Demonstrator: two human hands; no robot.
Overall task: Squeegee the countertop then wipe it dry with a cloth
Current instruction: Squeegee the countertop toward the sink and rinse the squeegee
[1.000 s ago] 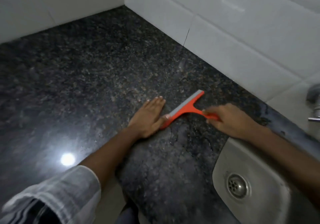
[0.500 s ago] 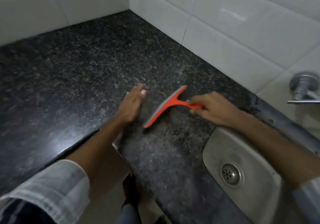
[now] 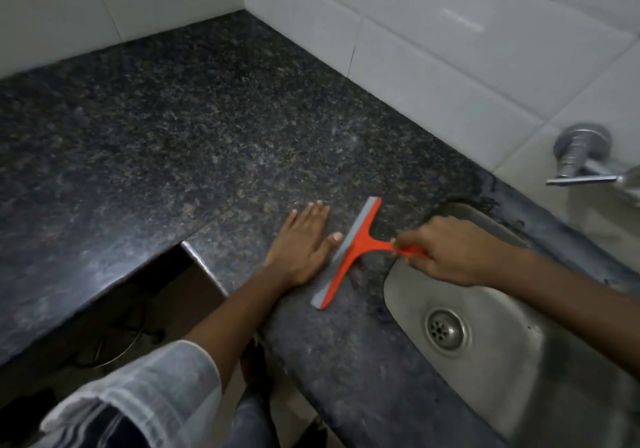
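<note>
An orange squeegee (image 3: 349,253) w/ a grey rubber blade is laid blade-down on the dark speckled granite table (image 3: 180,142), just left of the steel sink (image 3: 502,361). Its handle is gripped by the right hand (image 3: 446,250), fingers curled tight round it, the hand held over the sink's near-left rim. The blade is set diagonally, far end pointed toward the tiled wall (image 3: 433,52), near end toward the table's front edge.

The left hand (image 3: 301,243) is pressed flat on the table, palm down, fingers straight and together, nothing held in it. Its thumb is seen right at the blade's left side; whether it's actually touching can't be told. A white sleeve (image 3: 149,392) is seen on the left forearm, pushed up near the elbow.

A round drain (image 3: 445,328) is seen in the sink bottom. A chrome tap (image 3: 585,160) is mounted on the wall above the sink's far side. A dark opening is cut into the table front at lower left; what's inside is too dim to make out
</note>
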